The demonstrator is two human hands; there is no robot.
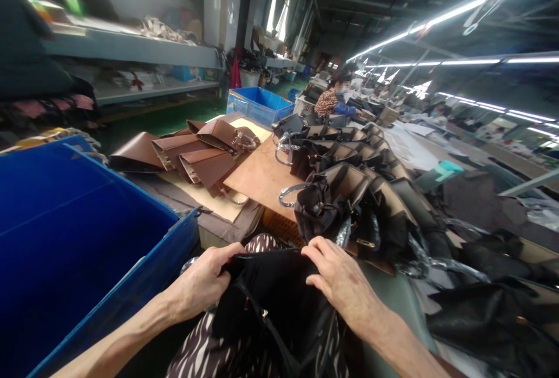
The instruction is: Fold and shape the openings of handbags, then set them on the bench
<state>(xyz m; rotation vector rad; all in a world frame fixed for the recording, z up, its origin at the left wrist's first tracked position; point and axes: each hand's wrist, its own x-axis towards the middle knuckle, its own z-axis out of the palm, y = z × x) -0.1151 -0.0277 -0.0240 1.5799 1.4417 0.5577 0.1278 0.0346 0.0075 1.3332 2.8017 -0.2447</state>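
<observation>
Long strip lights cross a dim workshop hall, above a bench (395,288) to the right that carries a heap of black bags (362,191), too overlapped to count. Two blue bins show: one large blue bin (82,191) close at the left, and one smaller blue bin (248,109) farther ahead. One co-worker in a patterned top (325,102) sits beyond the heap. One tan board (257,177) lies between the black heap and a cluster of brown bags (209,171), perhaps five or six, partly hiding one another.

One black bag (283,285) is over the person's lap, directly between the hands, its top edge running left to right and its body falling toward the wearer. Neither hand is clearly nearer: the left hand (207,279) grasps the left corner of that edge, and the right hand (336,273) pinches it toward the right. One small metal fitting (264,313) glints on the bag below them.
</observation>
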